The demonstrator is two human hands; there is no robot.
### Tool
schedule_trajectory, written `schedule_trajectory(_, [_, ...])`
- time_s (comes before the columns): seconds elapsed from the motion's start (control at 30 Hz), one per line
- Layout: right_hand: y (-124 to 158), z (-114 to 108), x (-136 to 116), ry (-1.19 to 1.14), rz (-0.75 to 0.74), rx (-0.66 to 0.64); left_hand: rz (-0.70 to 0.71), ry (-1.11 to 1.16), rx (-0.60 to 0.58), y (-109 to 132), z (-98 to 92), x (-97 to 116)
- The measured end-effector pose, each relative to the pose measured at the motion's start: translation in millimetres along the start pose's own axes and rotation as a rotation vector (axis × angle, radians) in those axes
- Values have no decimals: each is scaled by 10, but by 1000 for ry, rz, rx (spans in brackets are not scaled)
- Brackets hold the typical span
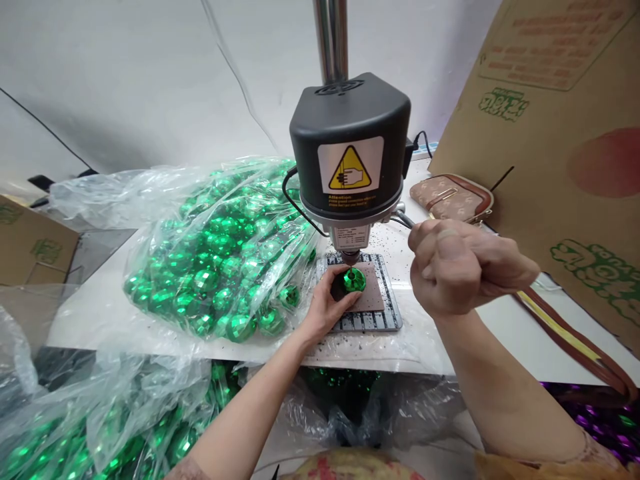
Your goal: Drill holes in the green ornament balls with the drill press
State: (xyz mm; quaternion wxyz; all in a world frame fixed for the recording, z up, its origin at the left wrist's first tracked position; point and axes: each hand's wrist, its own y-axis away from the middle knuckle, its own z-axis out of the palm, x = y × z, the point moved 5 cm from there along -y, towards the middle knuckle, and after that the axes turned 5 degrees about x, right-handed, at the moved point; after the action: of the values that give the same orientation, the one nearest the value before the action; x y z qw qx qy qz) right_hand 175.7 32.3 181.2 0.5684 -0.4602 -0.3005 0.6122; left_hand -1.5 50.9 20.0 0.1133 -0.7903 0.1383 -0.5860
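Under the chuck of a black bench drill press (350, 133), a shiny green faceted ball (355, 281) rests on a brownish square pad. My left hand (333, 297) pinches the ball from its left and near side, between thumb and fingers. The drill bit meets the top of the ball; whether it has gone in I cannot tell. My right hand (455, 267) is raised to the right of the press, closed in a fist around the end of the metal feed lever (403, 219). Most of the grip is hidden by the fingers. Beneath the pad lies the slotted metal base (393, 313).
A clear plastic bag of green balls (215, 260) lies left of the press. Dark shavings dot the white table (425, 340). A patterned purse (450, 197) and a large cardboard box (555, 133) stand at right. More bagged green balls (125, 433) sit below the table edge.
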Motion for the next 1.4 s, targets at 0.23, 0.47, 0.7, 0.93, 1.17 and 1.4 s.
schedule_trajectory(0.23, [27,-2,4,-12,-70,-26,5,-1,2,-11,-1,-15])
schedule_trajectory(0.47, [52,-12,-2,-26,-109,-28,39,-28,5,-10,-3,-8])
schedule_trajectory(0.7, [148,-35,-28,-35,-97,-66,38,-14,21,4,3,-31])
schedule_trajectory(0.93, [-306,168,-13,24,220,90,4,-12,69,-20,19,-18])
schedule_trajectory(1.17, [-456,253,48,-13,386,31,372,-284,268,616,-53,365])
schedule_trajectory(1.4, [-422,247,53,-42,363,58,886,-778,-420,1693,256,182])
